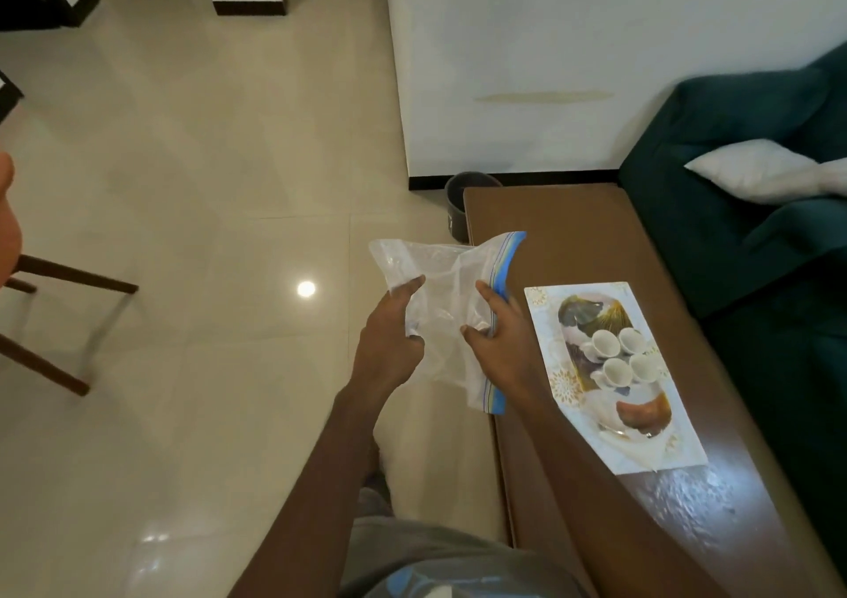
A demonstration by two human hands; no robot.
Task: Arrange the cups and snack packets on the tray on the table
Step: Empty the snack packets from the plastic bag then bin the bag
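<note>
Both hands hold a clear zip-top plastic bag [440, 304] with a blue seal strip, out over the tiled floor [206, 230] just off the left edge of the brown table [573, 240]. The left hand [389, 345] pinches the bag's crumpled left side, fingers curled narrow around the plastic; the right hand [504, 345] grips the seal edge, thumb on the near face and fingers behind the blue strip. At about 3 o'clock from the hands, a patterned oval tray [568, 317] rests on a white placemat [641, 455] on the table. Four white cups [618, 359] stand in a tight square on the tray's middle, and a packet of brownish snacks [641, 409] lies at the tray's 6 o'clock end. A dark green sofa [756, 230] runs along the table's far side.
</note>
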